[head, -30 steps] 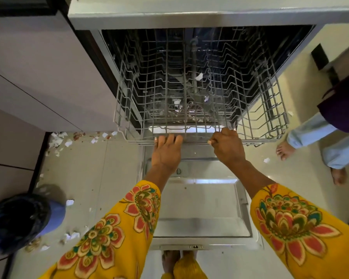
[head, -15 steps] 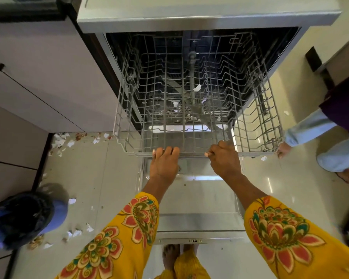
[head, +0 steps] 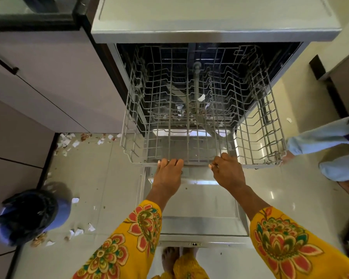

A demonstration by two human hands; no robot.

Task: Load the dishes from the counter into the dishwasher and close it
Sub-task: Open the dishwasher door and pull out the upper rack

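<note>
Both hands are on the front rail of the grey wire dishwasher rack (head: 201, 109), which fills the middle of the frame, drawn partly out of the dark tub over the lowered stainless-steel dishwasher door (head: 195, 200). The left hand (head: 167, 176), just below centre, has its fingers hooked over the rail from above; the right hand (head: 228, 174), beside it to the right, has its fingers curled round the same wire with the thumb pinching at the inner side. The two hands sit near each other but apart, both left of the rack's midline, so the pull seems a little off-centre. To do this step well, I would judge that the rack should be drawn straight and level along its runners, both hands pulling evenly so one side does not run ahead and jam, and stopped once the tines are reachable from above. The rack holds no dishes: between its wires lie only a few small white scraps (head: 200, 97), which look like torn paper, and whether they rest on the rack or on the tub floor beneath I cannot tell. No dishes from the counter are visible; the pale grey countertop (head: 210, 19) at the top of the frame shows only a bare stretch. At lower left a blue bin with a black liner (head: 32, 216) stands on the tiled floor among more white scraps.
</note>
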